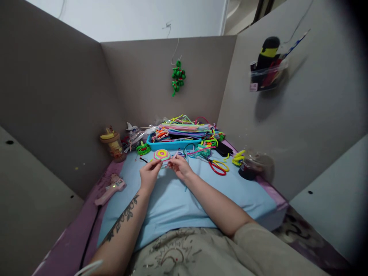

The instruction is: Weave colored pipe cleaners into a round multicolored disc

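Observation:
My left hand (149, 172) pinches the near edge of a round coiled pipe-cleaner disc (161, 154) in pink, yellow and green, held just above the light blue cloth (172, 199). My right hand (179, 166) is close beside it, fingers pinched on a thin pink strand that leads to the disc. Both forearms stretch out over the cloth; the left one bears a tattoo.
A blue tray (171, 145) of coloured pipe cleaners stands behind the hands. A pink glue gun (110, 188) lies at left, a jar (113, 145) at back left, red-and-yellow scissors (218, 166) and a dark bowl (250, 168) at right. Cardboard walls surround; a green ornament (178, 76) hangs.

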### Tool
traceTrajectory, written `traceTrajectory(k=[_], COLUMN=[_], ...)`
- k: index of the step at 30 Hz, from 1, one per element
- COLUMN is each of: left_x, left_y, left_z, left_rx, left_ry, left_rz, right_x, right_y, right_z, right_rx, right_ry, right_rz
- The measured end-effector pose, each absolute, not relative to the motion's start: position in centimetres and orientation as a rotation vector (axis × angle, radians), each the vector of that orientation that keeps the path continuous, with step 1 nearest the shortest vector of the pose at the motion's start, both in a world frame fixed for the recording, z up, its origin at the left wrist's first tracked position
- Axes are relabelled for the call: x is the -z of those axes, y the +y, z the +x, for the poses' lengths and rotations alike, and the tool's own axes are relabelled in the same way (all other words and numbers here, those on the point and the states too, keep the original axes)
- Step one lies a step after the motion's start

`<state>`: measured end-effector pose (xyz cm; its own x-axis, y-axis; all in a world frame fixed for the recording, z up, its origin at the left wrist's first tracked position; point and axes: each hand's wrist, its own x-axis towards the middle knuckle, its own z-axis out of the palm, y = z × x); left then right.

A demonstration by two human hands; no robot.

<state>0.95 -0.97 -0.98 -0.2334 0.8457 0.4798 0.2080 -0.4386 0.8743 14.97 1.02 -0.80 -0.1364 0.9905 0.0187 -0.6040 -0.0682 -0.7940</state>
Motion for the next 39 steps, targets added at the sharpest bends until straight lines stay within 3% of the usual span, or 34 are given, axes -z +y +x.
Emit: traceTrajectory(k=[11, 23, 25, 31, 39], left_x=[1.0, 0.5, 0.4, 0.5, 0.6], left_y=[0.0, -0.6, -0.7, -0.2, 0.0], left_z=[0.9, 0.8, 0.8, 0.7, 0.6], left_rx=[-1.549, -1.63, -1.652, -1.67, -1.636], left_ry=[1.014, 1.215, 1.233, 1.218, 1.109], left_rz=[1.335, 1.518, 1.486, 1.33, 1.18], right_x=[1.0, 1.4, 1.5, 1.7, 2.3], right_y=[1.2, 1.4, 1.6, 2.1, 2.6], right_z=[15.1, 15.0, 15.3, 16.5, 16.7], right_rx=[-1.541, -1.555, -1.431, -0.612, -0.437], right_ry=[-0.817, -0.84, -0.889, -1.401, -1.638], right_rz=[-0.654, -0.747, -0.849, -0.974, -1.023])
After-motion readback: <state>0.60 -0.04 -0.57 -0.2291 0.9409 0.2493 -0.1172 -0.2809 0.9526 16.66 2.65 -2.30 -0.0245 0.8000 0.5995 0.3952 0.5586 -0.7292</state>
